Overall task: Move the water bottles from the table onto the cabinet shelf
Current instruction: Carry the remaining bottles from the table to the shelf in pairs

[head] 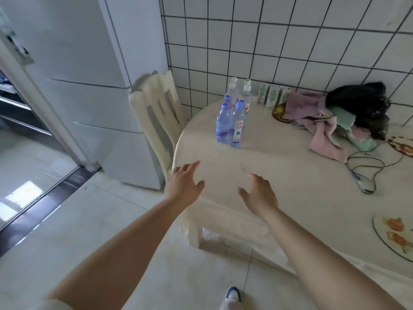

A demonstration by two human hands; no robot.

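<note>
A: The round table is approached from its near edge, and the water bottles are seen bunched upright toward the far side, near the tiled wall. Why so tightly grouped?

B: Presumably so that they can be taken in pairs. None has been lifted yet.

A: And the hands?

B: The left hand and the right hand are held over the tabletop, fingers spread, nothing gripped, well short of the bottles. A two-handed reach is likely being prepared.
</note>
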